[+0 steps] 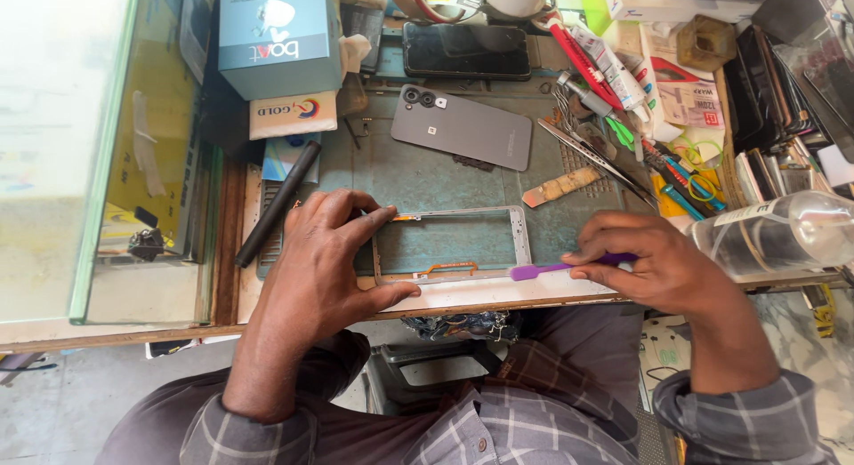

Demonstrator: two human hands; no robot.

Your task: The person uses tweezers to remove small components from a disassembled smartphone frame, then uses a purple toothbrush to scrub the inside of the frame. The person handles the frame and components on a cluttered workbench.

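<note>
**A:** Looking down at the bench: the left hand [325, 256] is clamped on the near-left end of an empty silver phone frame [452, 244], thumb under the near edge, fingers curled over the far corner.

**B:** So it's pinning it flat?

**A:** The frame lies flat on the blue-green work mat [418, 176], directly between the two hands. The mat shows straight through its open middle.

**B:** And the other hand?

**A:** The right hand [654, 260] is closed around a purple plastic pry tool [556, 268]. The tip points left and sits at the frame's near-right corner. Touching or just short of it, I can't tell from here.

**B:** What's beyond the hands?

**A:** Past the frame, a grey phone back cover [463, 127] lies on the mat with its camera cut-outs showing, and farther still a dark phone [467, 50] lies screen up. Beyond the right hand there's a flat wooden stick [562, 187] and a jumble of tweezers and tubes [605, 69].

**B:** Anything closer in?

**A:** Just right of the right hand, a clear plastic bottle [774, 234] lies on its side. Left of the left hand, a black rod [277, 203] lies diagonally, well apart from the frame.
</note>
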